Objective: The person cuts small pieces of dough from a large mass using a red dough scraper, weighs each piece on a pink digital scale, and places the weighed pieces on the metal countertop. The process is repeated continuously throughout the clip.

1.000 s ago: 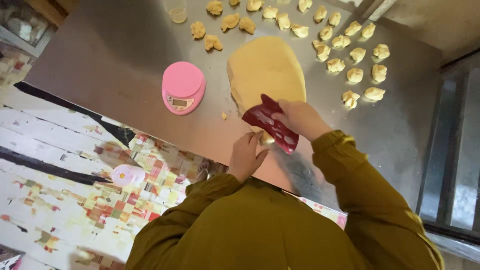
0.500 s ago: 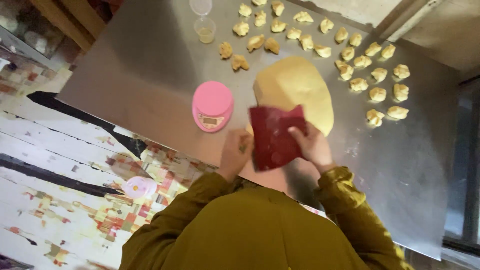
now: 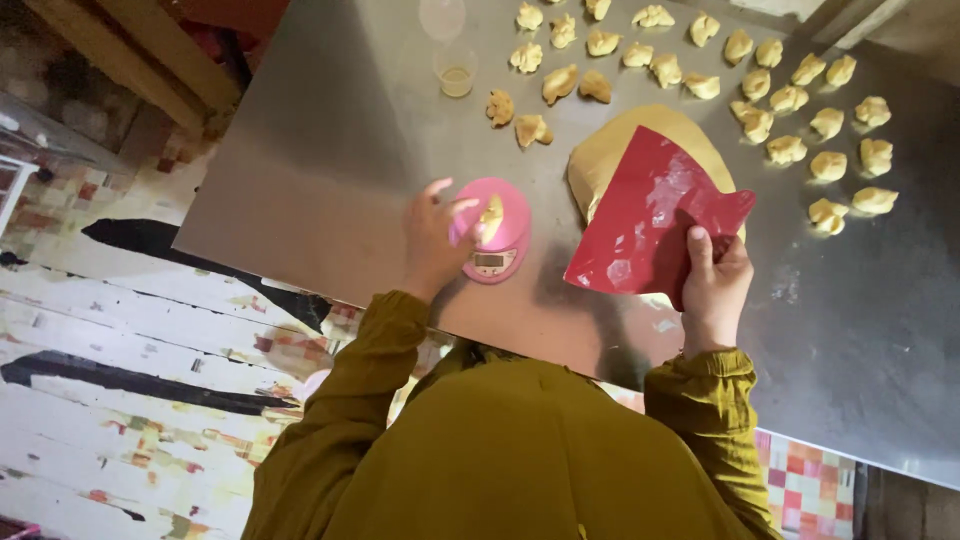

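Observation:
My right hand [image 3: 714,285] holds a flat red dough scraper [image 3: 652,215] lifted above the near side of a large yellow dough mass [image 3: 612,150] on the steel table [image 3: 320,170]. My left hand [image 3: 432,240] hovers over a round pink kitchen scale [image 3: 500,250], fingers spread, just beside a small yellow dough piece [image 3: 491,217] that lies on the scale's top. Whether the fingers still touch the piece is unclear.
Many small dough pieces [image 3: 800,120] lie in rows across the far and right part of the table. A small glass with yellowish liquid [image 3: 456,75] stands at the far edge. A patterned, worn floor [image 3: 130,330] lies to the left of the table.
My left hand moved from the table's near edge to the pink scale, where a dough piece now lies. My right hand lifted the red scraper up and to the right.

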